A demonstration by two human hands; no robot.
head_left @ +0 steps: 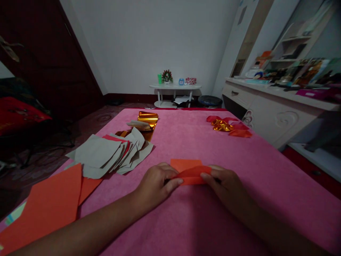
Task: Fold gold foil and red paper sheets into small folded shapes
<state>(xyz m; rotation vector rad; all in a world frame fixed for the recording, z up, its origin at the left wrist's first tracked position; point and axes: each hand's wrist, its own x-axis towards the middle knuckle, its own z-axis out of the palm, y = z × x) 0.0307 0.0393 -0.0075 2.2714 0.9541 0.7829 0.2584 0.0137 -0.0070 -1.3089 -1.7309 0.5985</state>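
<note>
The person's two arms (pixel 117 213) come in from the bottom, the left one covering part of a big orange sheet (pixel 53 199). The left hand (pixel 157 179) and right hand (pixel 226 183) pinch a bent orange paper (pixel 193 176) in the middle of the pink cloth (pixel 165 227). A gray paper pile (pixel 97 153) and shiny gold paper (pixel 148 119) sit left; red and gold bits (pixel 222 126) lie right. Marks on the red thing (pixel 21 115) look too dim to read.

On the pink cloth (pixel 183 137), orange sheets (pixel 53 201) are laid at eight o'clock, grey sheets (pixel 96 153) piled at nine, gold foil (pixel 148 120) at eleven, red and gold pieces (pixel 222 125) at one.
</note>
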